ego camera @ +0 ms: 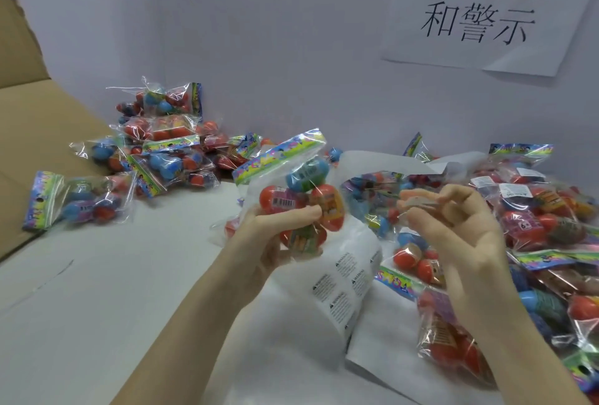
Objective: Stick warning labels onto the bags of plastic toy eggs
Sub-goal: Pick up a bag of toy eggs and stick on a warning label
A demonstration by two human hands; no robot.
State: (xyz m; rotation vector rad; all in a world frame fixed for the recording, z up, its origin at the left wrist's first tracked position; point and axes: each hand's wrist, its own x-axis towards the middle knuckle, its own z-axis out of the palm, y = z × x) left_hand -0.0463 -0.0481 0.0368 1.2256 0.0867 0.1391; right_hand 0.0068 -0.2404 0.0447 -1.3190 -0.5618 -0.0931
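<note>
My left hand (275,236) grips a clear bag of toy eggs (301,197) with a colourful header card, held up above the table. Red, blue and orange eggs show through its plastic. To its right, my right hand (453,226) pinches a small, nearly transparent label (418,203) between thumb and fingertips, a short gap from the bag. Below both hands lies a white sheet of warning labels (343,278), curled up at one edge.
A heap of egg bags (155,151) lies at the back left beside a cardboard box flap (29,119). Another heap of bags (544,229), some bearing white labels, fills the right side. A paper sign (479,15) hangs on the wall. The white table (97,307) spreads front left.
</note>
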